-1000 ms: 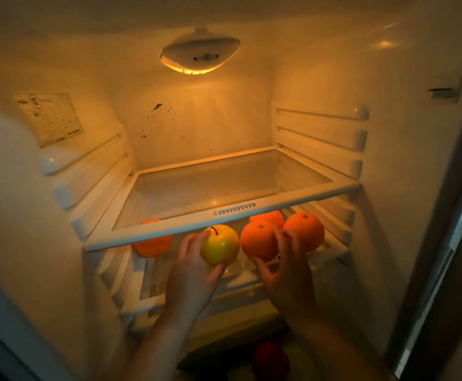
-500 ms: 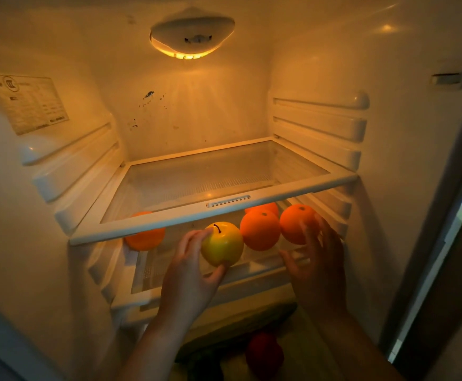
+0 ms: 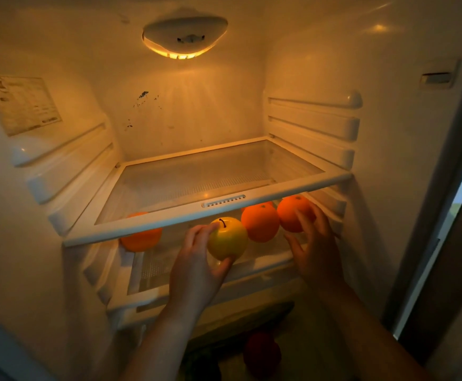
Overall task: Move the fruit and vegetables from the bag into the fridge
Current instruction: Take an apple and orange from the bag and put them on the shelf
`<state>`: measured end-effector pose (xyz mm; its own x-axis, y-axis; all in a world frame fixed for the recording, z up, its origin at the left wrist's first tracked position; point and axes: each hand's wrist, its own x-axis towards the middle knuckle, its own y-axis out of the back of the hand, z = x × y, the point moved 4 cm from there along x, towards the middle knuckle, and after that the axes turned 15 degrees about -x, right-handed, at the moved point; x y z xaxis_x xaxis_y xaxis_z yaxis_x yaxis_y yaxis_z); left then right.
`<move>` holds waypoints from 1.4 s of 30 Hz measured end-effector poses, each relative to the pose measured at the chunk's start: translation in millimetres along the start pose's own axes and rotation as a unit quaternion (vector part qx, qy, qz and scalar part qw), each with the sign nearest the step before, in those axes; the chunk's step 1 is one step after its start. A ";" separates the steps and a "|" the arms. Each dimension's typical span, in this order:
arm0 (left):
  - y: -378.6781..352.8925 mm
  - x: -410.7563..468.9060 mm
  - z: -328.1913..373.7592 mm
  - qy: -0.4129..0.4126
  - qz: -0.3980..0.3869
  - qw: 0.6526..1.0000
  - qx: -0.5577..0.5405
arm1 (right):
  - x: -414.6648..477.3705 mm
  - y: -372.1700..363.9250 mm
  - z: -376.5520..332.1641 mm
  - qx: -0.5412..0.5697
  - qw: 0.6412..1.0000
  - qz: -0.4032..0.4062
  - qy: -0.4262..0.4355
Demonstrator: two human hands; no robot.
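My left hand (image 3: 194, 268) grips a yellow apple (image 3: 227, 239) at the front of the fridge's lower glass shelf (image 3: 169, 270), just under the upper shelf's rim. To its right sit two oranges, one (image 3: 260, 222) in the middle and one (image 3: 291, 215) at the right. My right hand (image 3: 316, 248) has loosely spread fingers touching the front of the right orange. Another orange (image 3: 142, 239) lies at the left, half hidden behind the upper shelf's front rail. The bag is out of view.
The upper glass shelf (image 3: 186, 218) is bare and overhangs the fruit. A lamp (image 3: 184, 37) glows on the ceiling. Shelf rails line both side walls. Below, in shadow, lies a red fruit (image 3: 261, 353). The fridge's right edge (image 3: 444, 215) is close to my right arm.
My right hand let go of the middle orange and moved right onto the right orange. My left hand kept its hold on the apple, which moved slightly further in.
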<state>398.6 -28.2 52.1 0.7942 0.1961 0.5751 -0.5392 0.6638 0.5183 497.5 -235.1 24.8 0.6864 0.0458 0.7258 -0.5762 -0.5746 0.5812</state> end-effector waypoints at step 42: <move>58.7 10.1 -56.0 0.118 0.113 0.975 0.151 | -32.6 -12.1 -79.9 0.090 0.989 -0.001 0.113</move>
<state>390.7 53.1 52.9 0.6681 0.4972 0.5536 -0.7381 0.3483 0.5779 446.6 -164.3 23.6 0.5591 0.2179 0.7999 -0.4715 -0.7101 0.5230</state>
